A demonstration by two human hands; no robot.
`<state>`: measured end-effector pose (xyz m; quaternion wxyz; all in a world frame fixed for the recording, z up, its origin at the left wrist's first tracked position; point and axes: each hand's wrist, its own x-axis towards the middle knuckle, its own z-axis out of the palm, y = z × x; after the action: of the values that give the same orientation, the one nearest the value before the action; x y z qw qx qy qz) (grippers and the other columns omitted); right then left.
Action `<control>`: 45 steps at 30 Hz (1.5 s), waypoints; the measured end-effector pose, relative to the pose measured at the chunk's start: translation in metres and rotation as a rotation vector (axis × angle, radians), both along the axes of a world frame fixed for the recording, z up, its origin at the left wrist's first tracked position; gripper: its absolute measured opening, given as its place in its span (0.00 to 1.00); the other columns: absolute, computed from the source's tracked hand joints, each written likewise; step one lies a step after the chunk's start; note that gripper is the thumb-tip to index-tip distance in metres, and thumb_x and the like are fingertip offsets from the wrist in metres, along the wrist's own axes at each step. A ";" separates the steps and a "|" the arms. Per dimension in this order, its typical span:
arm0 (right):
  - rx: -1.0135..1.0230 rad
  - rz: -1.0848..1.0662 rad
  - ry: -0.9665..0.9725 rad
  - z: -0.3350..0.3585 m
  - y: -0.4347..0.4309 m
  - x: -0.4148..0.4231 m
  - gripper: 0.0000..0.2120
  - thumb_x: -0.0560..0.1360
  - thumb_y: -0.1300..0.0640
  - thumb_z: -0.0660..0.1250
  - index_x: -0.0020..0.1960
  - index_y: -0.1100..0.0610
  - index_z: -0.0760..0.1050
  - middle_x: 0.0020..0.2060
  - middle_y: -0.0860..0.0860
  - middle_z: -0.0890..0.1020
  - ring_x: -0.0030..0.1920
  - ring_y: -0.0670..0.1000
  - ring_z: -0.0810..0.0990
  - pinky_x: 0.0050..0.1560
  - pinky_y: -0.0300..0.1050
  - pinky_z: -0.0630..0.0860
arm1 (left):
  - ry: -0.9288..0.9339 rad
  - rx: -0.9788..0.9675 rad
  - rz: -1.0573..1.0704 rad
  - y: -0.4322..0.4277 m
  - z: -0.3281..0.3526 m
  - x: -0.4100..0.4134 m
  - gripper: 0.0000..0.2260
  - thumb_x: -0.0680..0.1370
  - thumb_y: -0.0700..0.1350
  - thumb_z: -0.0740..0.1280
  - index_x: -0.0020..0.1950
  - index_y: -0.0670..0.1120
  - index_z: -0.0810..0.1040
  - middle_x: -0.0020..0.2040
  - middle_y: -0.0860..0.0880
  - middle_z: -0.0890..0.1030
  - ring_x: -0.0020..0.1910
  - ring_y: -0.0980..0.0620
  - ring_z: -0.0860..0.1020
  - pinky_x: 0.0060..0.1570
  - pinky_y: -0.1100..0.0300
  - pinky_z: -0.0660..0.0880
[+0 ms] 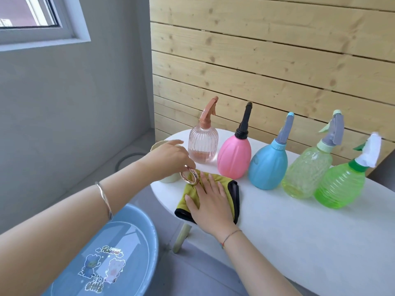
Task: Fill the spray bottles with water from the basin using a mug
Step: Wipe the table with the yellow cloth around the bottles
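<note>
Head view: left hand (pixel 168 155) pinches the mug (pixel 170 179) handle at the surface's (pixel 277 221) left edge, and right hand (pixel 210 201) lies flat on the cloth (pixel 220 178). A loose pinch could tip the mug off.

- Five spray bottles (pixel 267 165) stand almost touching in a row from centre to right, walling off the back of the table (pixel 299 231).
- The bare tabletop in front of them, lower right, lies open.
- At centre left, the cloth (pixel 227 181) under the right hand (pixel 210 208) and the mug (pixel 170 178) crowd the table's end.
</note>
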<state>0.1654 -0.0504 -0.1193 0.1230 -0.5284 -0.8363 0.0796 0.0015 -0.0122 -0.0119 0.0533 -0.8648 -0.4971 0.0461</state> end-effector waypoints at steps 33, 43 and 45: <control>-0.130 -0.496 -0.111 0.009 -0.091 0.385 0.26 0.82 0.43 0.41 0.78 0.46 0.44 0.77 0.41 0.42 0.76 0.41 0.37 0.75 0.47 0.37 | -0.213 -0.338 -0.180 -0.083 -0.087 0.377 0.29 0.85 0.56 0.46 0.81 0.43 0.42 0.81 0.48 0.43 0.80 0.50 0.41 0.77 0.53 0.39; -0.125 -0.723 -0.060 0.004 -0.063 0.461 0.25 0.83 0.46 0.44 0.78 0.48 0.46 0.78 0.44 0.45 0.77 0.46 0.41 0.76 0.50 0.40 | -0.044 -0.279 -0.319 -0.019 -0.083 0.467 0.29 0.84 0.58 0.45 0.81 0.47 0.41 0.81 0.52 0.42 0.80 0.52 0.42 0.77 0.51 0.38; -0.139 -0.724 -0.074 0.005 -0.059 0.463 0.25 0.83 0.46 0.44 0.78 0.48 0.46 0.78 0.44 0.44 0.77 0.46 0.41 0.76 0.51 0.40 | -0.019 -0.251 -0.319 -0.015 -0.087 0.470 0.29 0.84 0.58 0.44 0.81 0.47 0.41 0.81 0.52 0.42 0.80 0.53 0.42 0.77 0.51 0.38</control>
<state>0.6285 -0.1093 -0.1142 0.0766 -0.7996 -0.5917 0.0684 0.4718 -0.0272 -0.0984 -0.0530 -0.9328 -0.3448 0.0904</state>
